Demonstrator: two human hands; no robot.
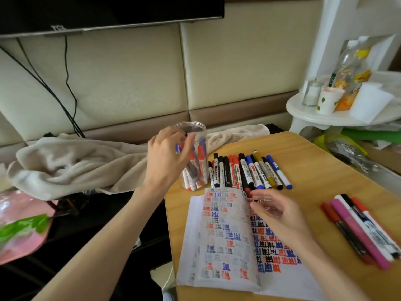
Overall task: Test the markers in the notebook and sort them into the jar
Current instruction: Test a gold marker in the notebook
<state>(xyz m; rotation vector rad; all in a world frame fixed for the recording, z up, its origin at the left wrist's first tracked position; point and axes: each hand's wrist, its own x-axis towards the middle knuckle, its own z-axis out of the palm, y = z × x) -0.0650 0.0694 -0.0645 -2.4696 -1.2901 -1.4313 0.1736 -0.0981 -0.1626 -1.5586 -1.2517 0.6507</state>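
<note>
A clear plastic jar (200, 135) stands at the table's back left corner with several red and blue markers inside. My left hand (167, 155) is at the jar's mouth, thumb and fingers pinching a marker (186, 134) whose dark end shows between them. The open notebook (227, 235) lies in front, its pages covered in red, blue and black test marks. Over its right page my right hand (280, 216) hovers with relaxed fingers, holding nothing. A row of several markers (247, 170) lies behind the notebook. A second group of markers (362, 227) lies at the right.
The wooden table (321, 170) ends just left of the notebook. A beige blanket (76, 168) lies beside the jar on the left. A white round shelf (303, 114) with cups and bottles stands at the back right. A screen hangs above.
</note>
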